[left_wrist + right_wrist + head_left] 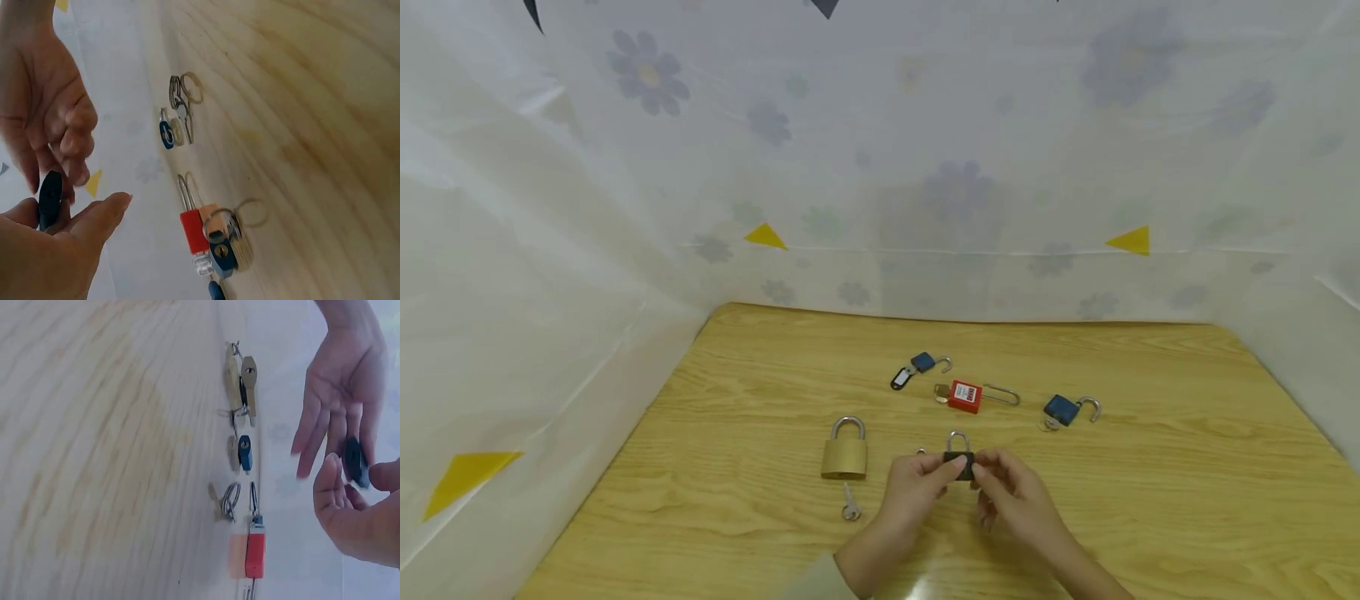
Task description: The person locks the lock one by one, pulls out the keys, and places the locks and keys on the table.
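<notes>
A small black padlock [954, 456] is held up between both hands in the head view, its metal shackle pointing away. My left hand [910, 493] pinches the body from the left, thumb lying over its face. From the other side my right hand [1021, 504] pinches its right edge between thumb and fingers. In the left wrist view the dark padlock body [50, 199] shows end-on between the hands, and the right wrist view shows the lock [355, 461] likewise. The fingers hide part of it.
Left of the hands lies a large brass padlock [845, 457] with a key [850, 505] below it. Farther back are a blue padlock [922, 362] with a black tag [901, 379], a red padlock [965, 396] and another blue padlock [1061, 409]. White sheeting [962, 275] surrounds the wooden table [715, 533].
</notes>
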Tool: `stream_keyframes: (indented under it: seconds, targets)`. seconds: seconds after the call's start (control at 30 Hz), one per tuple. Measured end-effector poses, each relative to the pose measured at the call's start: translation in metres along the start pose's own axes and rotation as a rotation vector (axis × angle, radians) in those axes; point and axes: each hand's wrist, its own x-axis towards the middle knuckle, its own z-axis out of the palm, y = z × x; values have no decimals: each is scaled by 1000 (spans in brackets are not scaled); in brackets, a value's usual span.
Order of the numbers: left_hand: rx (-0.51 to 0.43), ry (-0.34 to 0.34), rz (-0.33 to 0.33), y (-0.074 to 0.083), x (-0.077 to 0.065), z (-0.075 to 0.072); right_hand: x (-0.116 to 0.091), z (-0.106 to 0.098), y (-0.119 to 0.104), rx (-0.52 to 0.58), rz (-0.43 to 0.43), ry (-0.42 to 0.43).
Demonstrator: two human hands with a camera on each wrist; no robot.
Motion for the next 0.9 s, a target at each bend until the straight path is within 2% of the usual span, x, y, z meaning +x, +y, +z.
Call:
stream_keyframes:
  seconds: [0.1, 0.2, 0.33, 0.43, 0.53, 0.67, 0.8, 0.9]
  targets:
    - [-6, -20, 23, -1, 2, 10, 0, 3, -2, 102, -52, 31]
    - [44, -58, 54, -2, 6, 13, 3, 2, -1, 118, -50, 104]
    - [234, -105, 174, -2, 18, 12, 10, -4, 4, 117, -44, 123]
    - [342, -75, 238, -4, 31, 11, 17, -8, 9, 117, -23, 118]
    - [369, -34, 245, -5, 40, 11, 23, -8, 12, 107, 22, 122]
    - [424, -21, 254, -7, 48, 14, 31, -7, 17, 53, 94, 126]
    - [584, -19, 266, -9, 56, 18, 35, -5, 23, -28, 148, 130]
    - [700, 3, 245, -10, 59, 22, 37, -4, 29, -51, 174, 147]
